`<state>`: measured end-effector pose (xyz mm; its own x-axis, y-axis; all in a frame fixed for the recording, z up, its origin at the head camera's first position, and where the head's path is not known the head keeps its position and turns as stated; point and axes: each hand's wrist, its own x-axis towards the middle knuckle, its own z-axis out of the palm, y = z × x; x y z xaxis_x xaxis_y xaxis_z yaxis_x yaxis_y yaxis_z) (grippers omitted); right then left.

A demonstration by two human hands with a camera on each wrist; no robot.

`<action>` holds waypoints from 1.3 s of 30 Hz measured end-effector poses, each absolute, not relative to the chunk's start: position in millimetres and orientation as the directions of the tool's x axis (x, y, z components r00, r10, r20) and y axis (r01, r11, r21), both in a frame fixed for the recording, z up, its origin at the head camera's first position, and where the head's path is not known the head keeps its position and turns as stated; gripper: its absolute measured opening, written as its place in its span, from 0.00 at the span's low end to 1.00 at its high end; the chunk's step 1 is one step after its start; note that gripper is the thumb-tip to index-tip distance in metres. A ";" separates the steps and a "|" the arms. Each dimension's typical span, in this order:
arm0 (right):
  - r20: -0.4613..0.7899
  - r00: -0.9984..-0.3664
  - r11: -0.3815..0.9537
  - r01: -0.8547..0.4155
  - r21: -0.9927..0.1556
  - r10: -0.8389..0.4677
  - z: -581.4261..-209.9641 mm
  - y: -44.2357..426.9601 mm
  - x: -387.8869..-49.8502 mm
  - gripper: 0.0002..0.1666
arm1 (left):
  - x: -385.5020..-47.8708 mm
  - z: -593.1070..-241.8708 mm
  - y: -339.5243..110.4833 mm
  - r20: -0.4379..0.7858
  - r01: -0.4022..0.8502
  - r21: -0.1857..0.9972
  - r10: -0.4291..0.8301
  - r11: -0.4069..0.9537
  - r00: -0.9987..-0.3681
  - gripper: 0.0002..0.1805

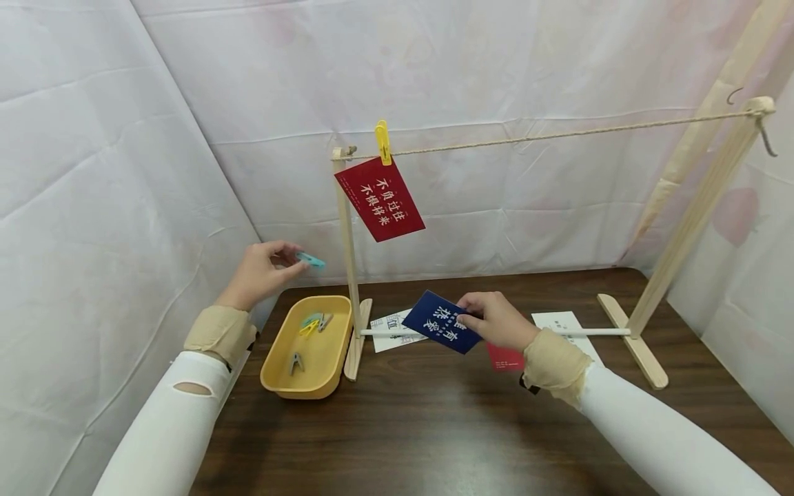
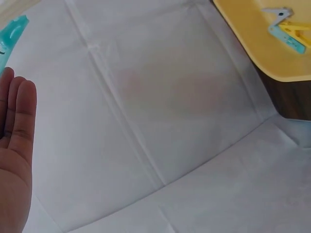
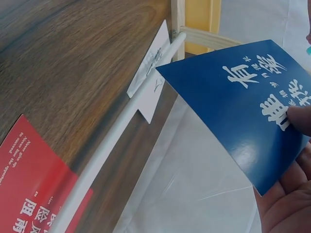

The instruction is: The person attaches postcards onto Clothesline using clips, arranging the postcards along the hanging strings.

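Observation:
My left hand (image 1: 263, 272) pinches a teal clothespin (image 1: 311, 260) left of the rack's left post; in the left wrist view the hand (image 2: 17, 150) and teal clothespin (image 2: 11, 36) are cut by the edge. My right hand (image 1: 498, 318) grips a dark blue card (image 1: 439, 322) with white characters, thumb on its face, raised above the table; the right wrist view shows the card (image 3: 228, 111) and part of the hand (image 3: 291, 194). A red card (image 1: 381, 200) hangs tilted from the rope (image 1: 546, 137), held by a yellow clothespin (image 1: 383, 143).
A yellow tray (image 1: 273, 372) with several clothespins stands at the table's left. Wooden posts (image 1: 691, 220) carry the rope, joined low by a white rod (image 1: 595, 332). Under the rod lie white cards (image 1: 561, 321) and a red card (image 1: 504, 357). A cloth backdrop (image 1: 446, 69) surrounds the table (image 1: 403, 427).

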<state>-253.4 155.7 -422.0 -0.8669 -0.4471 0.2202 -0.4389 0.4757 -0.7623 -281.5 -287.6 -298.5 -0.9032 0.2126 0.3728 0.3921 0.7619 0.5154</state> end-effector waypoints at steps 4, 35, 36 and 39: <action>0.241 -0.871 0.465 -0.441 -0.768 -0.427 -419.1 155.5 -254.2 0.02 | -278.0 -292.0 -284.1 0.392 0.420 0.514 0.230 0.748 -0.891 0.14; 0.368 -0.888 0.358 -0.450 -0.818 -0.276 -392.2 153.9 -259.5 0.07 | -275.5 -249.1 -247.3 0.456 0.532 0.513 0.312 0.674 -0.834 0.13; 0.373 -0.887 0.357 -0.454 -0.817 -0.273 -390.8 153.9 -259.8 0.07 | -275.5 -247.9 -246.1 0.455 0.533 0.512 0.313 0.674 -0.834 0.13; 0.373 -0.890 0.358 -0.449 -0.818 -0.264 -387.0 154.0 -260.4 0.07 | -275.0 -244.5 -242.2 0.457 0.538 0.511 0.318 0.671 -0.831 0.14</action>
<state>-260.4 154.0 -387.0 -0.8896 -0.2640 0.3726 -0.4491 0.3584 -0.8184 -275.0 -242.2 -244.5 -0.8308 0.3180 0.4567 0.5376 0.6708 0.5109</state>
